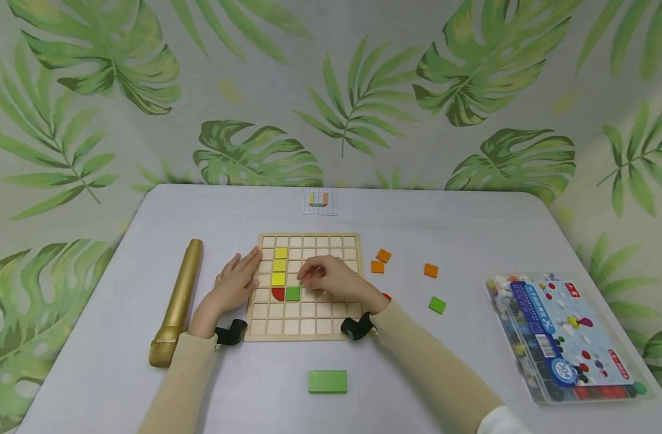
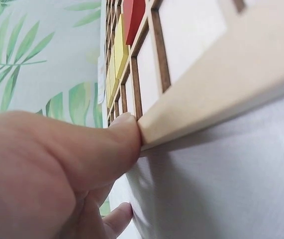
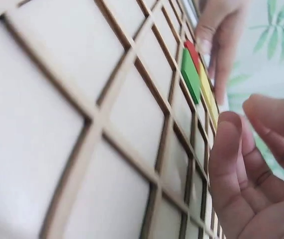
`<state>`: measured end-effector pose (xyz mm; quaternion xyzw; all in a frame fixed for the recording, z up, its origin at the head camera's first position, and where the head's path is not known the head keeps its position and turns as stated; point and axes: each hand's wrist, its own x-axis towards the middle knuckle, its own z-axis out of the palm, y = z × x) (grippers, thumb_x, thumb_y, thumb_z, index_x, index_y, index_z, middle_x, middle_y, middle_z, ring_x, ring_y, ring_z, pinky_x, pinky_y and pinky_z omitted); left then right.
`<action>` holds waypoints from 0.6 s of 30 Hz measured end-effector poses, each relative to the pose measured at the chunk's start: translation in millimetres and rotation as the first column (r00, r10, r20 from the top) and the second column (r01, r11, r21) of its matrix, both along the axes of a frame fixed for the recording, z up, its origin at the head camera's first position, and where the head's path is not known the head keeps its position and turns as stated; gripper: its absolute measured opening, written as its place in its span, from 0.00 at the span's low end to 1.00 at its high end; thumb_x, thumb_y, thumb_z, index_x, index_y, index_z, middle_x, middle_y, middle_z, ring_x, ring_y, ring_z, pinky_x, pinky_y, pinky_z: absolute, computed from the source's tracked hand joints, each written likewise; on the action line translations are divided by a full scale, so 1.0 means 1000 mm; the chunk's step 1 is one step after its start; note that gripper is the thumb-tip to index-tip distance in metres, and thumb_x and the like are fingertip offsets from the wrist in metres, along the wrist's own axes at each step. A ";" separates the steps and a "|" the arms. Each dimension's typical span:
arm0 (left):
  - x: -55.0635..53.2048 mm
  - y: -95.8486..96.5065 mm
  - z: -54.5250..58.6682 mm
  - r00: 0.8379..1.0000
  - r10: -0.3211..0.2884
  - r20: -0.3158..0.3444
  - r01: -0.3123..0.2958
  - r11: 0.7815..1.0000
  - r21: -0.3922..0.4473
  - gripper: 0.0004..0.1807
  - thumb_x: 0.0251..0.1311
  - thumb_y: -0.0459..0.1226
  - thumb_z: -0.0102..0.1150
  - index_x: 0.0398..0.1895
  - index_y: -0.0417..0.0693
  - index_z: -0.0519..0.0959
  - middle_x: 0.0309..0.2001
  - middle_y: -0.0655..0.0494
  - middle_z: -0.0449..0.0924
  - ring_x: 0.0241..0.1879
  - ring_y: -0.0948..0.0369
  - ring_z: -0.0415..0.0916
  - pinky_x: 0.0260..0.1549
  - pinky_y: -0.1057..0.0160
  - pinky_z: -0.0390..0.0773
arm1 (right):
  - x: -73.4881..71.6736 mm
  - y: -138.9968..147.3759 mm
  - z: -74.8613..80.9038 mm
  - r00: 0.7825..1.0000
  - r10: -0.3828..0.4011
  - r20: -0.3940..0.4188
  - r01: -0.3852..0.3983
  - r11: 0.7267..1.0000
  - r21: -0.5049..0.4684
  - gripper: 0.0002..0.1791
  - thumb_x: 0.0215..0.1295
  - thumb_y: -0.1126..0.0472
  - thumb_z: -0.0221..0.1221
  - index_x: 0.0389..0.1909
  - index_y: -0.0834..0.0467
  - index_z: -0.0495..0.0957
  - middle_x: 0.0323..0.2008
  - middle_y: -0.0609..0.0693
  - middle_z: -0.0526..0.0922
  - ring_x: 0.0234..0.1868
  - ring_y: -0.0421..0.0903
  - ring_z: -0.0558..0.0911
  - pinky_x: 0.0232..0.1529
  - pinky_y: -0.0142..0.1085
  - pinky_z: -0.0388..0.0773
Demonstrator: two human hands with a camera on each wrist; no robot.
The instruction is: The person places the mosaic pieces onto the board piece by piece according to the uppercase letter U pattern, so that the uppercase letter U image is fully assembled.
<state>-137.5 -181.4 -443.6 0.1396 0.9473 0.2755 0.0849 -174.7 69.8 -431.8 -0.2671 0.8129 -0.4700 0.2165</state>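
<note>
Wooden grid board [image 1: 307,310] lies flat on the white-covered table [image 1: 266,392], in the lower middle of the frame, between your two hands. In its left part, three yellow tiles [image 1: 279,265] stand in one column, with a red quarter-round piece [image 1: 278,294] directly below them and a green tile [image 1: 292,293] just right of that; this layout echoes the left side and base of the U printed on the small card [image 1: 320,201] above the board, which probably explains their places. Your left hand [image 1: 234,283] rests along the board's left edge, thumb against the wood and fingers extended, grasping nothing, most likely to keep it from sliding. Your right hand [image 1: 331,276] hovers over the middle cells with fingers loosely bent; the right wrist view shows a gap past the thumb and no piece in it, so it looks released. That hand and its forearm cover several cells on the right and partly hide a red piece [image 1: 387,296] by the cuff. Farther right lie three orange tiles [image 1: 383,255] and a loose green square [image 1: 437,305]. Below the board sits a green block [image 1: 328,381]; a gold microphone [image 1: 176,301] lies at left, a clear plastic case [image 1: 575,337] at lower right, both well apart from the board.
</note>
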 end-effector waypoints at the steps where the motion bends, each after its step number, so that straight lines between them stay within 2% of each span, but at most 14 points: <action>1: 0.000 0.000 0.000 1.000 0.000 -0.002 0.000 1.000 0.001 0.32 0.67 0.29 0.47 0.73 0.34 0.52 0.73 0.39 0.46 0.68 0.32 0.39 0.57 0.28 0.46 | -0.001 0.006 0.001 1.000 -0.002 0.027 0.002 1.000 -0.031 0.06 0.62 0.69 0.59 0.39 0.64 0.81 0.31 0.49 0.80 0.29 0.48 0.76 0.31 0.33 0.74; 4: 0.001 0.000 0.000 1.000 -0.003 -0.007 0.003 1.000 0.001 0.32 0.67 0.29 0.47 0.73 0.34 0.52 0.73 0.39 0.46 0.68 0.32 0.39 0.57 0.28 0.46 | -0.003 0.025 0.002 0.997 0.003 0.077 0.006 0.993 -0.117 0.09 0.63 0.69 0.59 0.42 0.68 0.79 0.33 0.53 0.80 0.29 0.52 0.78 0.32 0.38 0.78; 7: 0.001 0.000 0.000 1.000 -0.005 -0.007 0.005 1.000 -0.001 0.32 0.67 0.29 0.47 0.73 0.34 0.52 0.73 0.39 0.46 0.68 0.32 0.39 0.57 0.28 0.46 | -0.003 0.049 0.002 0.993 -0.016 0.116 0.035 0.986 -0.161 0.10 0.64 0.67 0.59 0.44 0.69 0.79 0.34 0.54 0.80 0.31 0.52 0.78 0.34 0.40 0.78; 12: 0.001 0.001 0.000 1.000 -0.001 -0.005 0.001 1.000 -0.004 0.32 0.67 0.29 0.47 0.73 0.34 0.52 0.73 0.39 0.46 0.68 0.32 0.39 0.57 0.28 0.46 | 0.000 0.091 0.004 0.983 -0.100 0.156 0.126 0.979 -0.161 0.13 0.65 0.63 0.60 0.45 0.68 0.78 0.37 0.55 0.80 0.34 0.51 0.77 0.38 0.40 0.77; 18: 0.001 0.001 0.002 1.000 0.002 -0.002 -0.002 1.000 -0.001 0.32 0.67 0.29 0.47 0.73 0.34 0.52 0.73 0.39 0.46 0.68 0.32 0.40 0.56 0.27 0.47 | 0.010 0.138 0.005 0.955 -0.225 0.193 0.254 0.957 -0.140 0.16 0.65 0.63 0.60 0.48 0.71 0.76 0.44 0.65 0.80 0.38 0.54 0.78 0.41 0.40 0.78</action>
